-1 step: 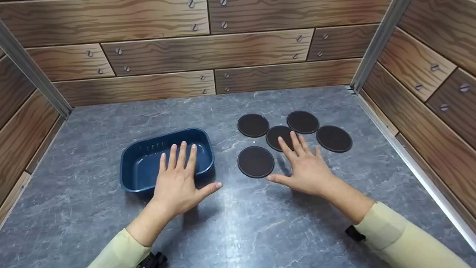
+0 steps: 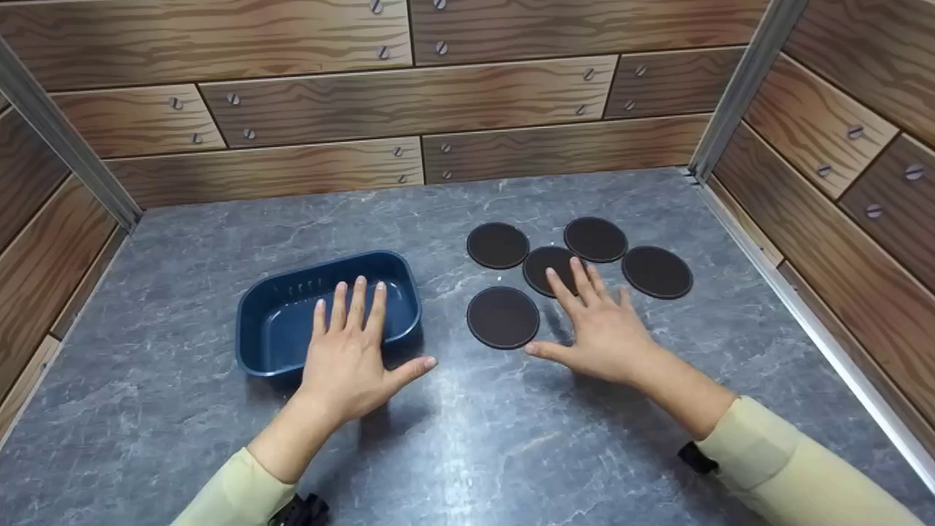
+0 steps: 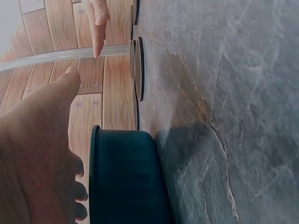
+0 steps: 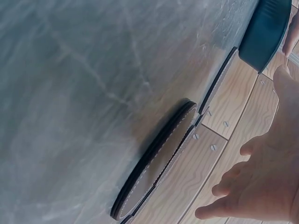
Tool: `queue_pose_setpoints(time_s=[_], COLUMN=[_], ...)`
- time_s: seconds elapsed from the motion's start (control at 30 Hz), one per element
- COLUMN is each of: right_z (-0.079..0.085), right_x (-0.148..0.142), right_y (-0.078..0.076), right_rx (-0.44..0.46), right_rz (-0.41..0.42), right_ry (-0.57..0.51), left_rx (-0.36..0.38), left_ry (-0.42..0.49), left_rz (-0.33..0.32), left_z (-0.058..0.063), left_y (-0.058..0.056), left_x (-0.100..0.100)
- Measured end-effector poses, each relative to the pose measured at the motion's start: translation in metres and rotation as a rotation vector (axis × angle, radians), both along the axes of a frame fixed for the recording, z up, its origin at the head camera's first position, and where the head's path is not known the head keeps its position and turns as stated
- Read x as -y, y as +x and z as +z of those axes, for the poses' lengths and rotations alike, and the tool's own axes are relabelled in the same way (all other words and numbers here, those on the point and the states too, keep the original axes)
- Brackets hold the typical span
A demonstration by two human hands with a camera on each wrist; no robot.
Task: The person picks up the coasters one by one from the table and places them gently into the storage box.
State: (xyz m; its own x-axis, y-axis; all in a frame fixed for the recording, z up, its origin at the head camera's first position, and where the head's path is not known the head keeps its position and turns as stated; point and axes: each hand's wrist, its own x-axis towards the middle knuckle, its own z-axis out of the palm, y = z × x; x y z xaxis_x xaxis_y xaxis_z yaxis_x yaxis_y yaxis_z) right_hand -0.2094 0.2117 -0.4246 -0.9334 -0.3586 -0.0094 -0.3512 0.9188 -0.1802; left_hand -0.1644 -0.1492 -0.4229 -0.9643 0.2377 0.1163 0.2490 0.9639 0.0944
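Note:
A dark blue rectangular plastic bin [image 2: 288,332] stands on the left. Over its near side hovers my left hand [image 2: 347,369], palm down with fingers spread; the left wrist view shows a gap between that hand [image 3: 39,149] and the bin [image 3: 128,177]. On the right lie several round black coasters, with pale stitching near the edge in the right wrist view. My right hand [image 2: 603,336], fingers spread, is held above the table. Its fingertips partly cover the middle coaster [image 2: 544,270], and its thumb tip is near the closest coaster [image 2: 502,318]. Neither hand holds anything.
Three more coasters lie farther back: far left [image 2: 497,245], far middle [image 2: 595,239] and right [image 2: 657,272]. The grey marbled tabletop [image 2: 453,453] is bounded by wood-patterned walls [image 2: 307,109] at the back and sides, with a metal strip [image 2: 825,343] along the right edge.

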Motion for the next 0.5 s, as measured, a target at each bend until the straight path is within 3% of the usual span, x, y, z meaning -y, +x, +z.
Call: queue_pose_setpoints(time_s=[0.5], right_z=[0.008], right_x=[0.010], right_y=[-0.005], right_rx=[-0.008], right_rz=[0.014], right_ry=[-0.011], left_rx=[-0.007], left_ry=[0.021], left_rz=[0.020], left_z=[0.005], left_y=[0.001], left_x=[0.015])
